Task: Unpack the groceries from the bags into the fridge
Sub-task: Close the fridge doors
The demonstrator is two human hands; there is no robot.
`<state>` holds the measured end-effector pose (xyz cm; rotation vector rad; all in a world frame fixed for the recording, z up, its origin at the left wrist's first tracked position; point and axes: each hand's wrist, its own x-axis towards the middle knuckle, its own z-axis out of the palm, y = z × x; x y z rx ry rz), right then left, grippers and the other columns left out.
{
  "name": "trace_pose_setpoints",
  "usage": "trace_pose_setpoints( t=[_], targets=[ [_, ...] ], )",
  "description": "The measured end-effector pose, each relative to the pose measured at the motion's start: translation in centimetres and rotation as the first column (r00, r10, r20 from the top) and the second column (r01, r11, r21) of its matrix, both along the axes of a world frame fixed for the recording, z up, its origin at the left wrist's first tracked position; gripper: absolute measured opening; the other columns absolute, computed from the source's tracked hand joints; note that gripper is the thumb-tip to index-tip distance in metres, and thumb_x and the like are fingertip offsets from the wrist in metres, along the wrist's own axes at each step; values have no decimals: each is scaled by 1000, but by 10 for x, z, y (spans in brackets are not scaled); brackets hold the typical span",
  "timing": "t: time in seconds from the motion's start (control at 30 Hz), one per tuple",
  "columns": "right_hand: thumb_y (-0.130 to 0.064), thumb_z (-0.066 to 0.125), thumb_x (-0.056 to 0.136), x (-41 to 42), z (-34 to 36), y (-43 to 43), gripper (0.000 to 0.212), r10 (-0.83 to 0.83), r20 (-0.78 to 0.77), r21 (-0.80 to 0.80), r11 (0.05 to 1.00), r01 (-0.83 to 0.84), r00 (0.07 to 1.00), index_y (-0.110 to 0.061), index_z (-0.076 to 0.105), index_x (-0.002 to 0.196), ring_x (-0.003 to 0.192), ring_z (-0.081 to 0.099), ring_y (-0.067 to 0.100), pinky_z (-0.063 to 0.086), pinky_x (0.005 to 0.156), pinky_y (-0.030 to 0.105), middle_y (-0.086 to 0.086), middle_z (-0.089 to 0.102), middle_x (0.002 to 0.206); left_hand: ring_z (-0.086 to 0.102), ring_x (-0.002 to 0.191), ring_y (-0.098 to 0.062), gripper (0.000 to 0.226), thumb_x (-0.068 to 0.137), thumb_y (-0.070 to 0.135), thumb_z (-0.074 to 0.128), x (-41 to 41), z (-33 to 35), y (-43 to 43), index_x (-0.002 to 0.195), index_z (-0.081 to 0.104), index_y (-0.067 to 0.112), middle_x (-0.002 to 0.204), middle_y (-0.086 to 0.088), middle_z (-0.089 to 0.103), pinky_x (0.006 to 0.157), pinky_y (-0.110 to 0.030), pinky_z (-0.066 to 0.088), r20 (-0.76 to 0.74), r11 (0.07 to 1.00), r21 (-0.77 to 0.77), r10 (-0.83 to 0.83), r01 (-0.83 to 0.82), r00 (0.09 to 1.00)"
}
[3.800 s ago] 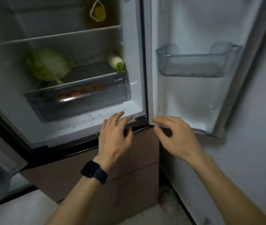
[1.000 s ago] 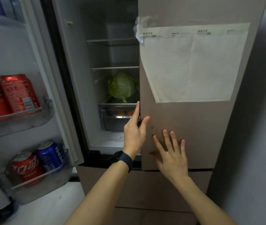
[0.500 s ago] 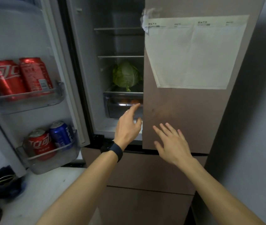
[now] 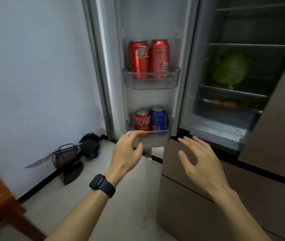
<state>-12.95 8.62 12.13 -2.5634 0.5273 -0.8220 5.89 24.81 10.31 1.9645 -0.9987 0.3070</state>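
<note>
Left hand [image 4: 129,152] grips the front rim of the lower door bin [image 4: 157,140], which holds a red can [image 4: 142,121] and a blue can [image 4: 158,118]. Right hand [image 4: 199,160], right of the bin, is spread wide and holds nothing. The cabbage [image 4: 230,69] sits above and right of the bin.

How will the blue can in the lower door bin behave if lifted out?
Blue can: a metal drink can, likely rigid, and heavy for its size if full. Its smooth round side may slip and would roll if laid down. Upright beside the red can behind the bin wall, it probably won't tip; lift straight up.
</note>
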Motion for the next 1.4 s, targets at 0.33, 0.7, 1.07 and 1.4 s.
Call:
trace_pose_setpoints(
  t=[0.33, 0.7, 1.07, 1.4],
  targets=[
    [-37, 59, 96, 160, 3, 81, 55, 29, 79, -49, 998, -25, 996, -29, 45, 149, 145, 29, 10, 30, 117, 36, -10, 40, 154, 57, 115, -8, 28, 99, 23, 57, 165, 13, 42, 126, 61, 31, 124, 10, 62, 100, -28, 46, -419, 968, -219, 16, -119, 908],
    [-49, 56, 95, 235, -46, 98, 61, -316, 96, -420, 847, 327, 944, -13, 50, 144, 122, 54, 20, 34, 101, 38, 2, 61, 137, 57, 116, -17, 61, 92, 69, 26, 227, -26, -39, 124, 57, 28, 125, 4, 62, 108, -44, 42, -711, 967, -246, -224, 64, 667],
    [-48, 55, 94, 168, -58, 86, 59, -279, 157, -380, 868, 318, 948, -15, 53, 142, 140, 41, 22, 16, 122, 49, 4, 53, 146, 56, 116, -14, 50, 101, 60, 36, 154, -36, -4, 132, 54, 25, 125, 5, 62, 99, -33, 47, -654, 959, -284, -192, -2, 732],
    [-25, 49, 103, 50, -67, 70, 61, -394, 215, 154, 917, 367, 894, -25, 20, 156, 150, 8, 3, 9, 122, 27, -8, 18, 163, 60, 96, 10, 20, 94, 40, 65, 13, -38, 8, 113, 62, 33, 106, 17, 65, 76, -5, 49, -582, 938, -343, -262, 60, 770]
  ],
)
